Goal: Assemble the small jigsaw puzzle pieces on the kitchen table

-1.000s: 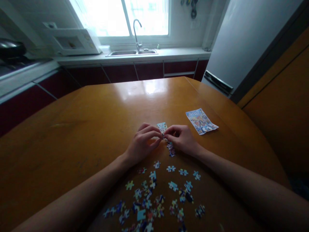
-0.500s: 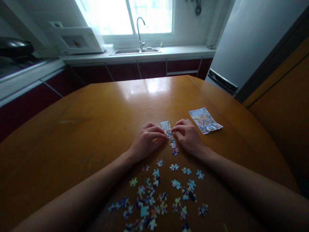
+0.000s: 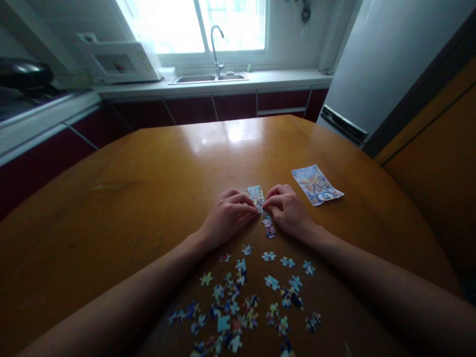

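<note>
Fingers (image 3: 245, 208) on the left hand (image 3: 223, 218) are curled loosely at the left edge of the puzzle strip (image 3: 256, 195), and the right hand (image 3: 290, 213) has its thumb and index tips close together at the opposite edge. Can't tell if either is actually pinching a piece or just nudging the sides, sorry.

So what's changed: a second ago both hands met right over the middle of the strip, tips together on something small. Now they're apart, with the strip showing between them, flat on the bench (image 3: 167, 173). Barely any difference from half a second ago though. My guess is that a piece just got pressed in and this is a bit of squaring up.

Hard to make out: the fingertips cover bits of both edges around the middle, and the seams are too tiny to say everything's locked. Loose pieces (image 3: 223, 324) are heaped nearer the person, some overlapping, a few cut off at the bottom. Print on the picture sheet (image 3: 316, 186), off to the right, is too blurry to read.
</note>
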Demonstrator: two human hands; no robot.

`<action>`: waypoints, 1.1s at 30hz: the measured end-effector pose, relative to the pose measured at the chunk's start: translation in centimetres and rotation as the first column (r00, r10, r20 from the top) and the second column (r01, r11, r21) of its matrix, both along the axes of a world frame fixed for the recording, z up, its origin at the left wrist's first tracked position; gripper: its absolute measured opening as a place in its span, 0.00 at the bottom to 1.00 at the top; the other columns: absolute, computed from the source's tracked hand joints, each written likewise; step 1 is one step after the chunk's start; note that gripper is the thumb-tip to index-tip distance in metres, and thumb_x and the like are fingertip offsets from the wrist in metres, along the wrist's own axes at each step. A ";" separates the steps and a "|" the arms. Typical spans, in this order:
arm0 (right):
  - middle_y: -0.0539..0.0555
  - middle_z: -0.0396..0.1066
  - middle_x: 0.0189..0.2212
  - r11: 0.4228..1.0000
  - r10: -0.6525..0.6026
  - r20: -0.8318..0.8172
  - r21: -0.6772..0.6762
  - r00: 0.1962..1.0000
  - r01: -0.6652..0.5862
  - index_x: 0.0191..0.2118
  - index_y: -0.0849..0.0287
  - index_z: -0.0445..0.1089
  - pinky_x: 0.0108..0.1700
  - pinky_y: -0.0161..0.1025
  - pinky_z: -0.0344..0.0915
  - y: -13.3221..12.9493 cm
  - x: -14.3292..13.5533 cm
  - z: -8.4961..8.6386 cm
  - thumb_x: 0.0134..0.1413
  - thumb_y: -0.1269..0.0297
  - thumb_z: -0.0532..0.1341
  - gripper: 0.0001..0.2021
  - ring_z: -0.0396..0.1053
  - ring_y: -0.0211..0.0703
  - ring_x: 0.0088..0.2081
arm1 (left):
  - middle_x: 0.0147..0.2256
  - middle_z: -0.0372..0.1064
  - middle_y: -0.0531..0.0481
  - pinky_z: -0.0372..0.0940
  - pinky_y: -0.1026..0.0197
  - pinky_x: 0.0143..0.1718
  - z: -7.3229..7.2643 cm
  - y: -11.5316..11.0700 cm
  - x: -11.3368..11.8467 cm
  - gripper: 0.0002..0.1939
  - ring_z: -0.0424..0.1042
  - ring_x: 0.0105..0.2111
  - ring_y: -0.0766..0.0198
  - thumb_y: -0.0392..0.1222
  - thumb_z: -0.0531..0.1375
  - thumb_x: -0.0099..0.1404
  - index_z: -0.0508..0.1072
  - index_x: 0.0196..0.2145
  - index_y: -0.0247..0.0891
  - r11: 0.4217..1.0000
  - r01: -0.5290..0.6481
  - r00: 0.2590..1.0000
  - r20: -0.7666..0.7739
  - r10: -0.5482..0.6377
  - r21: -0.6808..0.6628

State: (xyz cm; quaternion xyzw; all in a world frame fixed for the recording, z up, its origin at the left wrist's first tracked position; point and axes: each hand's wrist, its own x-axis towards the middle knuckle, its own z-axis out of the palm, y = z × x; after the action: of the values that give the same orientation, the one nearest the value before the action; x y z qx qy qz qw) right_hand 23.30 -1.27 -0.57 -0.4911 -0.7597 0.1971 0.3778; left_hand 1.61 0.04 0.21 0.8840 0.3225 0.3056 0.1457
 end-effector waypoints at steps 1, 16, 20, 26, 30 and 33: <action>0.55 0.71 0.33 1.000 0.000 -0.002 0.000 1.000 0.000 0.26 0.53 0.79 0.46 0.46 0.65 0.0 0.0 0.0 0.54 0.77 0.61 0.13 0.65 0.47 0.42 | 0.38 0.76 0.52 0.66 0.55 0.42 0.0 0.0 0.0 0.06 0.67 0.40 0.59 0.43 0.63 0.67 0.81 0.36 0.51 1.000 -0.007 1.000 -0.009 0.007 0.005; 0.54 0.72 0.34 1.000 -0.004 -0.002 -0.006 1.000 0.004 0.27 0.53 0.79 0.46 0.47 0.65 0.0 0.0 0.1 0.55 0.76 0.61 0.13 0.65 0.47 0.41 | 0.45 0.69 0.48 0.66 0.48 0.50 0.1 -0.4 0.0 0.10 0.63 0.47 0.56 0.38 0.63 0.66 0.80 0.42 0.51 0.999 -0.037 0.998 -0.048 0.037 0.003; 0.54 0.72 0.33 1.000 -0.003 -0.003 0.000 1.000 0.003 0.27 0.53 0.79 0.46 0.47 0.65 0.0 0.0 0.0 0.54 0.77 0.61 0.13 0.65 0.47 0.41 | 0.45 0.69 0.48 0.67 0.47 0.49 0.1 -0.4 0.0 0.09 0.63 0.47 0.55 0.38 0.63 0.66 0.80 0.41 0.51 0.999 -0.042 0.998 -0.048 0.042 0.008; 0.54 0.72 0.33 1.000 -0.003 -0.004 -0.005 1.000 0.003 0.27 0.53 0.79 0.46 0.46 0.65 0.0 0.0 0.1 0.55 0.76 0.61 0.13 0.66 0.47 0.41 | 0.45 0.69 0.48 0.66 0.47 0.50 0.1 -0.4 0.0 0.09 0.63 0.48 0.55 0.38 0.62 0.66 0.80 0.42 0.51 0.999 -0.051 0.995 -0.082 0.051 0.002; 0.54 0.72 0.33 1.000 -0.001 0.001 -0.002 1.000 0.001 0.27 0.53 0.79 0.46 0.46 0.65 0.0 0.0 0.1 0.55 0.77 0.61 0.13 0.66 0.47 0.41 | 0.46 0.69 0.47 0.66 0.47 0.50 0.2 -0.5 0.1 0.09 0.62 0.47 0.55 0.38 0.62 0.67 0.80 0.41 0.50 0.999 -0.049 0.995 -0.085 0.048 -0.001; 0.54 0.72 0.33 1.000 0.000 0.002 -0.009 1.000 0.000 0.27 0.53 0.79 0.45 0.46 0.65 0.0 0.0 0.1 0.55 0.76 0.61 0.13 0.66 0.47 0.41 | 0.45 0.69 0.47 0.66 0.48 0.49 0.1 -0.4 0.1 0.11 0.63 0.47 0.56 0.36 0.60 0.67 0.79 0.43 0.48 0.999 -0.045 0.998 -0.051 0.045 -0.009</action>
State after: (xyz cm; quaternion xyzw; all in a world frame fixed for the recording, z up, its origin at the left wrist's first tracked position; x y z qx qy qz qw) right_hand 23.33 -1.26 -0.51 -0.4932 -0.7590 0.2002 0.3749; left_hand 1.72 -0.39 0.36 0.8832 0.3475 0.2845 0.1348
